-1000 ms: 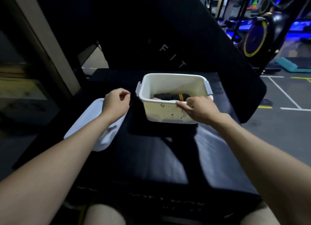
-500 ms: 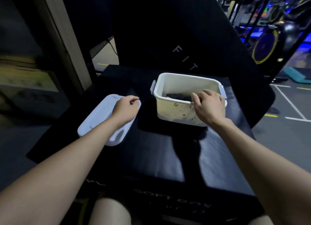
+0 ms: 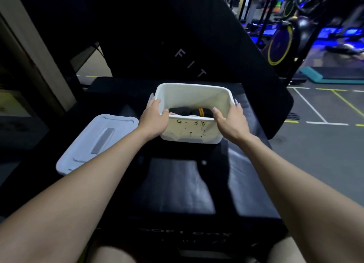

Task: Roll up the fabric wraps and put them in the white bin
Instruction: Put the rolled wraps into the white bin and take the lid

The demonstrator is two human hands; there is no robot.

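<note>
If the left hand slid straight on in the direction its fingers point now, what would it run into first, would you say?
The left hand already grips the white bin at its near-left corner, fingers pointing along the left wall. Going on, it would probably first meet the side latch there, then the dark leaning pad; depth is unclear.

My left hand [image 3: 153,119] and right hand [image 3: 231,123] are bare, no gloves, rings or watch. My forearms are bare too, no sleeves; my knees are uncovered.

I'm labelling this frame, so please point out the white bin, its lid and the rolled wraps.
white bin [image 3: 189,131]: head view, on its near front wall.
lid [image 3: 92,142]: head view, on its top face.
rolled wraps [image 3: 190,112]: head view, on the dark rolls inside the bin.
</note>
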